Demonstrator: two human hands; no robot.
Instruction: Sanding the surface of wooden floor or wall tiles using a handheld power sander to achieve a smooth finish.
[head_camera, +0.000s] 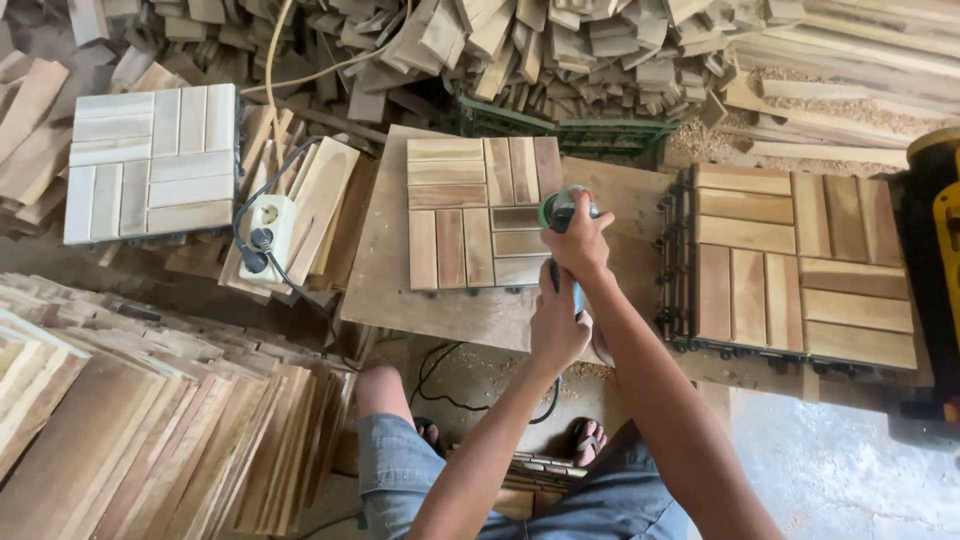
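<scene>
A square wooden slat tile (470, 215) lies on a plywood board (385, 290). A teal power sander (556, 206) rests on the tile's right edge. My right hand (580, 243) presses down on the sander's head. Behind it, my left hand (557, 322) is closed around the sander's rear handle, near the board's front edge. Most of the tool's body is hidden by my hands.
A stack of darker tiles (805, 262) sits to the right, a pale tile (150, 165) at far left. A white power strip (266, 232) with a black cable lies between. Loose slats (150, 430) fill the lower left, scrap wood (520, 50) the back. A yellow machine (940, 200) stands at the right edge.
</scene>
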